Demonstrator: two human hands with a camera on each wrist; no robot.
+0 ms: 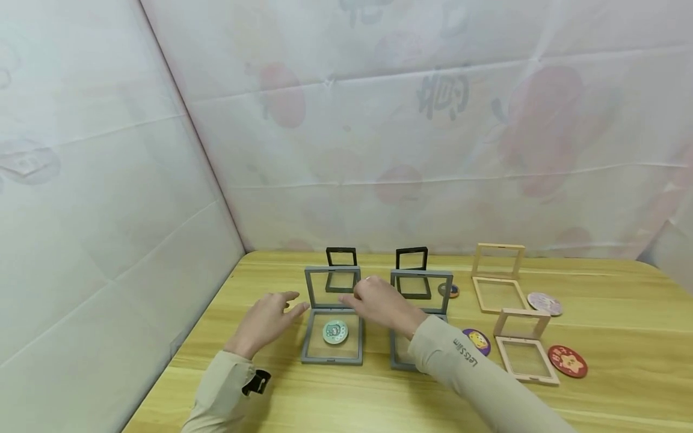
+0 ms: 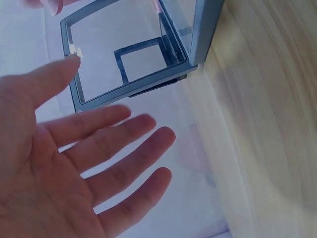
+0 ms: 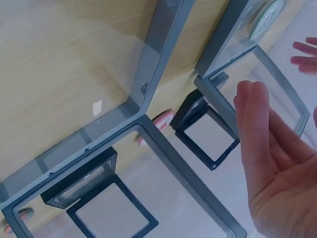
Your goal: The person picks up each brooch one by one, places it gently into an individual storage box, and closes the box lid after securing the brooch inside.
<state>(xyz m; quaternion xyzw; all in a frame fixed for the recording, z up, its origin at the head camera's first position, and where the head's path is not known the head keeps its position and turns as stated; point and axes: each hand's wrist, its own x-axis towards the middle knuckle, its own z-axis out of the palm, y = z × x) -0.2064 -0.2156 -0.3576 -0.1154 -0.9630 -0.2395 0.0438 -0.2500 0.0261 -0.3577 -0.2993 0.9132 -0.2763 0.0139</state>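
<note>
Grey frame (image 1: pixel 332 362) with a green badge (image 1: pixel 335 332) inside lies on the table (image 1: pixel 303 403) between left grip (image 1: pixel 266 322) and right grip (image 1: pixel 383 304), head view | left wrist: left grip spread beside the raised lid (image 2: pixel 136 87) | right wrist: right grip straight-fingered near that lid, touch unclear

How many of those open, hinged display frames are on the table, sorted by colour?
Grey clear-paned square frames: 2
Black clear-paned square frames: 2
Yellow-tan clear-paned square frame: 1
Pinkish-beige clear-paned square frame: 1
Total: 6
</note>
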